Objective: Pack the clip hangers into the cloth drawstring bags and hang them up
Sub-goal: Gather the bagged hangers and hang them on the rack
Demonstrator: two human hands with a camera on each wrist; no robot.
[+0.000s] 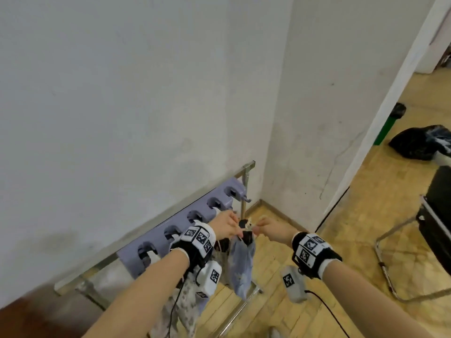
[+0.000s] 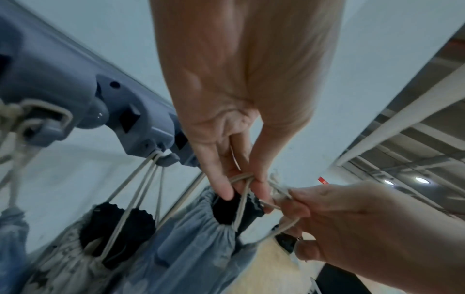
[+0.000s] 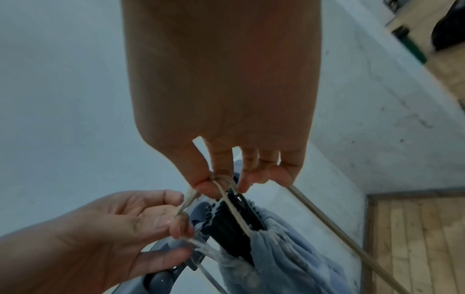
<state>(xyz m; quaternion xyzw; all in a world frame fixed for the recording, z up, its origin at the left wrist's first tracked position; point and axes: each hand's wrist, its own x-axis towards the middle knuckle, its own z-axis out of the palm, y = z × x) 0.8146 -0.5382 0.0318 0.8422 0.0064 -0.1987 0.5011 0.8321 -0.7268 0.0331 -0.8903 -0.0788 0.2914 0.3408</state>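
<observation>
Head view: my left grip (image 1: 228,225) and right grip (image 1: 269,228) are both pinching the cord (image 2: 241,177) of the blue bag (image 1: 241,264), near the rack (image 1: 195,215).

A long purple plastic hook rack (image 1: 195,217) on a metal rail (image 1: 156,224) holds my hanging cloth bags (image 2: 83,248).

You face a white, scuffed wall (image 1: 122,93) that meets a second wall (image 1: 317,118) in a corner on the far side. Wood parquet floor (image 1: 353,215) spreads to your right, with a pale skirting board (image 1: 275,211) along the corner. At the right edge stands a black chair on a chrome frame (image 1: 434,228). Farther off lie a black plastic bag (image 1: 419,142) and a green post (image 1: 388,128).
</observation>
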